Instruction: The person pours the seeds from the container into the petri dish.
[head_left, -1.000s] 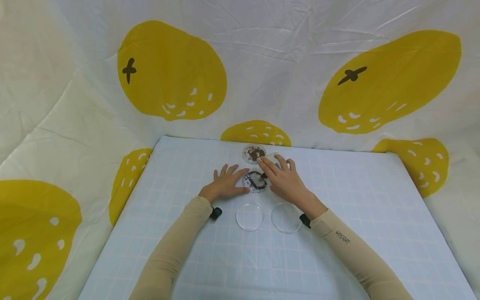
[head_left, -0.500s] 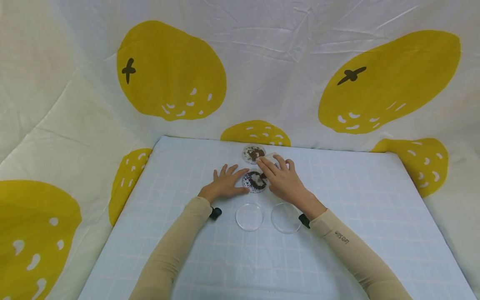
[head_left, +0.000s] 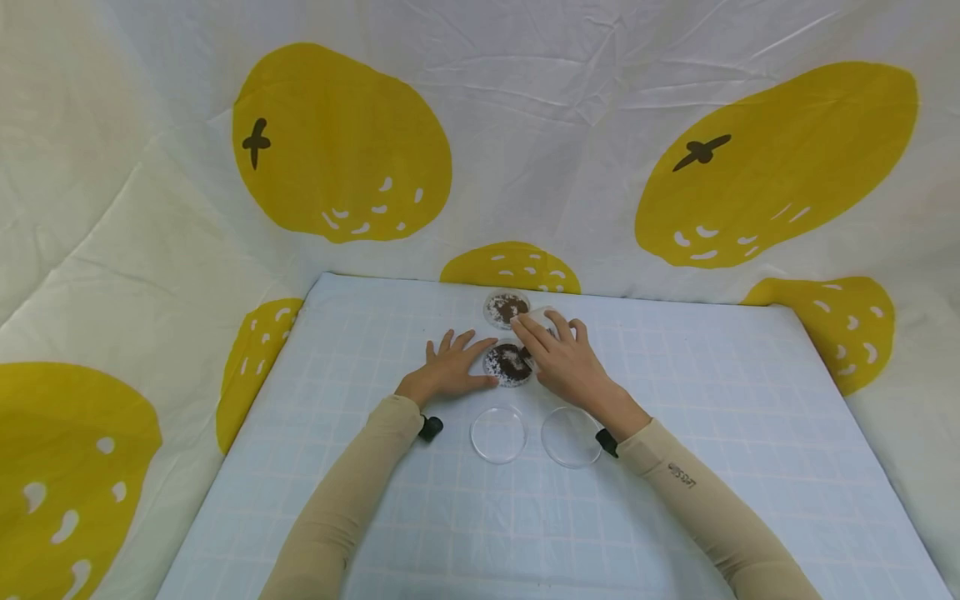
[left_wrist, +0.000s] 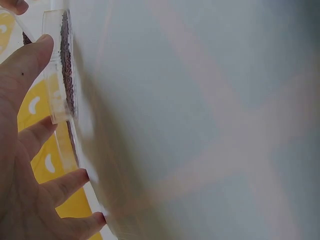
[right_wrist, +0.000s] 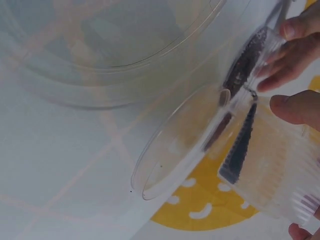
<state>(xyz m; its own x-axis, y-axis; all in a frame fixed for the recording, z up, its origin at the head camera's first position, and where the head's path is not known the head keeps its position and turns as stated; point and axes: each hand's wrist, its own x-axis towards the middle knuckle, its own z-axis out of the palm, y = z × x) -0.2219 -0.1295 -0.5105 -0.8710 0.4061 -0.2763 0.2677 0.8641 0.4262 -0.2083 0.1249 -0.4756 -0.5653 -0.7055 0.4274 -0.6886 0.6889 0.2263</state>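
My left hand (head_left: 448, 372) lies with spread fingers, thumb and forefinger touching the left side of a clear petri dish (left_wrist: 54, 80) partly filled with dark brown granules (head_left: 507, 364). My right hand (head_left: 572, 367) holds a clear plastic cup (right_wrist: 270, 160) tipped over that dish's right side. Inside the cup, dark granules (right_wrist: 240, 150) run along the lower wall toward its mouth, where some fall out in the right wrist view. In the head view the hand hides most of the cup. Behind stands another petri dish (head_left: 489, 309) with brown granules and white patches.
Two clear round dishes or lids lie nearer on the checked cloth, one at left (head_left: 472, 435), the other at right (head_left: 543, 435) beside my right wrist. The tabletop (head_left: 675, 517) ends at a white cloth backdrop with yellow fruit prints (head_left: 345, 142).
Dark granules cover more of the near dish, darkening its middle. My right hand has shifted very slightly left with the cup; my left hand stays in place.
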